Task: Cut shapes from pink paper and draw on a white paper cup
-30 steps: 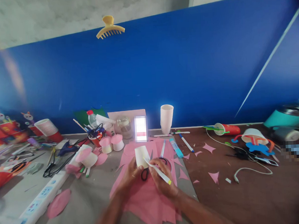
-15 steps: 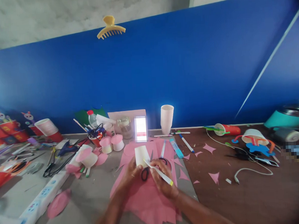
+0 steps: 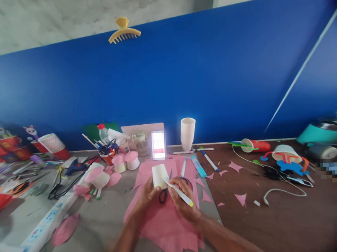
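My left hand [image 3: 149, 192] grips a small white paper cup [image 3: 159, 176] by its side and lower edge, over pink paper. A white marker with a yellow end [image 3: 184, 197] is held in my right hand [image 3: 185, 200], its tip at the right side of the cup. Beneath and between the hands lie black-handled scissors [image 3: 162, 196] on the pink paper sheets [image 3: 168, 231]. Behind the cup stands a bright phone-like screen [image 3: 158, 145], its content blurred out.
A tall stack of white cups [image 3: 188, 134] stands at the back. Pink-topped cups [image 3: 132, 160], a glue gun [image 3: 76, 165] and a power strip [image 3: 46, 220] lie left. Pink scraps [image 3: 241, 199], a red cup [image 3: 255, 145] and a white cable [image 3: 285, 190] are right.
The marker and my right hand have shifted very slightly at the cup. Both hands keep their hold, and the view has moved a little.
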Motion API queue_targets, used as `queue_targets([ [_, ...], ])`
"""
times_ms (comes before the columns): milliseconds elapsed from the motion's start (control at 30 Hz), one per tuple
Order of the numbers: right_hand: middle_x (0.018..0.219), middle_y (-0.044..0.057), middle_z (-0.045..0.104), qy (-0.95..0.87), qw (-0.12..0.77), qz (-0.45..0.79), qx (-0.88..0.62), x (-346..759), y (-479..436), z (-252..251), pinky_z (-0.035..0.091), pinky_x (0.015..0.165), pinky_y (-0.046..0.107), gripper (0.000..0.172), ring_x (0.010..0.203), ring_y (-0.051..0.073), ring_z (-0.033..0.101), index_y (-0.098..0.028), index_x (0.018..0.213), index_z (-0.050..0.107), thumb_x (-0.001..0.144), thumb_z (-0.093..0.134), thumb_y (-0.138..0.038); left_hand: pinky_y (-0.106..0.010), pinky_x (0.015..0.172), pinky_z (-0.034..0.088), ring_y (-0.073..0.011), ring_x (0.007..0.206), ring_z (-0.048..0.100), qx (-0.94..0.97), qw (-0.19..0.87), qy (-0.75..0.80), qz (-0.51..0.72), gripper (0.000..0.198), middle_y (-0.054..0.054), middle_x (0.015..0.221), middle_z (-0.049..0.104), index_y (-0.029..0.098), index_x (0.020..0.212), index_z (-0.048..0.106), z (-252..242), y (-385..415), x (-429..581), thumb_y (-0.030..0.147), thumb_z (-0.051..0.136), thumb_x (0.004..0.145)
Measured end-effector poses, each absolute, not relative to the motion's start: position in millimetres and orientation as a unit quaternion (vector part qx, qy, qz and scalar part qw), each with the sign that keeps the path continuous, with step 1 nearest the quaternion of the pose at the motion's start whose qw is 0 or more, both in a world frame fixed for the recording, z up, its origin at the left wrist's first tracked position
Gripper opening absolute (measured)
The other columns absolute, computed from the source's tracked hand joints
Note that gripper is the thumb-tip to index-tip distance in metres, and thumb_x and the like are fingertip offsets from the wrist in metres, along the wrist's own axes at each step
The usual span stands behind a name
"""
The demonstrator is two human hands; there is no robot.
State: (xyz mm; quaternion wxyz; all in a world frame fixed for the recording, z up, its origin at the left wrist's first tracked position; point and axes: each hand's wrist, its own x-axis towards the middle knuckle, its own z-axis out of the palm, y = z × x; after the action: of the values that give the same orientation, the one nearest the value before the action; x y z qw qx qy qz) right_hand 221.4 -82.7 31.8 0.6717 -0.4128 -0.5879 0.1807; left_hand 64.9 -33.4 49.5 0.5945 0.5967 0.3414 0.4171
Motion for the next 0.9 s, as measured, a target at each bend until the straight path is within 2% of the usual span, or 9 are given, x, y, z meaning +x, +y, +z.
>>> queue_targets([
  [200, 0.086, 0.003, 0.071, -0.582, 0.676, 0.179, -0.415, 221.4, -81.8, 30.1, 0.054, 0.068, 0.027, 0.008, 0.075, 0.018, 0.068, -0.023, 0.098, 0.065, 0.094, 0.058, -0.026, -0.030, 0.079, 0.048, -0.0231, 0.089, 0.059, 0.627, 0.563, 0.355, 0.404, 0.073, -0.012, 0.110, 0.070, 0.016, 0.115, 0.067, 51.5, -34.8, 65.3, 0.074, 0.074, 0.072],
  [433, 0.086, 0.003, 0.071, -0.590, 0.667, 0.178, -0.419, 222.5, -82.0, 33.1, 0.053, 0.066, 0.027, 0.008, 0.074, 0.018, 0.067, -0.022, 0.096, 0.066, 0.093, 0.058, -0.023, -0.031, 0.080, 0.049, -0.0250, 0.092, 0.059, 0.614, 0.576, 0.346, 0.415, 0.069, -0.012, 0.105, 0.070, 0.015, 0.111, 0.068, 46.5, -34.3, 66.0, 0.072, 0.075, 0.072],
  [567, 0.084, 0.003, 0.071, -0.589, 0.667, 0.176, -0.421, 222.3, -82.8, 33.1, 0.053, 0.066, 0.026, 0.007, 0.073, 0.018, 0.067, -0.023, 0.095, 0.065, 0.093, 0.058, -0.022, -0.030, 0.078, 0.048, -0.0233, 0.089, 0.059, 0.597, 0.592, 0.335, 0.425, 0.065, -0.010, 0.103, 0.070, 0.016, 0.113, 0.068, 50.1, -38.0, 67.8, 0.067, 0.076, 0.074],
  [633, 0.085, 0.003, 0.071, -0.590, 0.667, 0.172, -0.421, 222.2, -83.4, 32.8, 0.053, 0.066, 0.027, 0.008, 0.073, 0.018, 0.068, -0.023, 0.095, 0.065, 0.093, 0.058, -0.022, -0.028, 0.074, 0.047, -0.0205, 0.084, 0.057, 0.585, 0.599, 0.334, 0.432, 0.061, -0.009, 0.099, 0.069, 0.016, 0.111, 0.069, 52.5, -40.3, 69.1, 0.065, 0.075, 0.076],
  [767, 0.084, 0.003, 0.071, -0.604, 0.659, 0.159, -0.418, 222.5, -84.8, 33.4, 0.053, 0.067, 0.027, 0.007, 0.074, 0.018, 0.068, -0.023, 0.095, 0.065, 0.093, 0.058, -0.021, -0.025, 0.061, 0.040, -0.0133, 0.066, 0.047, 0.571, 0.612, 0.323, 0.442, 0.059, -0.002, 0.076, 0.060, 0.014, 0.101, 0.069, 55.2, -42.8, 72.3, 0.066, 0.077, 0.075],
  [900, 0.083, 0.002, 0.070, -0.606, 0.660, 0.156, -0.415, 222.2, -85.5, 32.7, 0.053, 0.068, 0.026, 0.007, 0.074, 0.018, 0.067, -0.023, 0.095, 0.064, 0.093, 0.058, -0.022, -0.025, 0.056, 0.035, -0.0112, 0.059, 0.040, 0.566, 0.617, 0.316, 0.446, 0.060, 0.002, 0.067, 0.052, 0.015, 0.099, 0.069, 56.5, -42.4, 73.3, 0.069, 0.077, 0.074],
])
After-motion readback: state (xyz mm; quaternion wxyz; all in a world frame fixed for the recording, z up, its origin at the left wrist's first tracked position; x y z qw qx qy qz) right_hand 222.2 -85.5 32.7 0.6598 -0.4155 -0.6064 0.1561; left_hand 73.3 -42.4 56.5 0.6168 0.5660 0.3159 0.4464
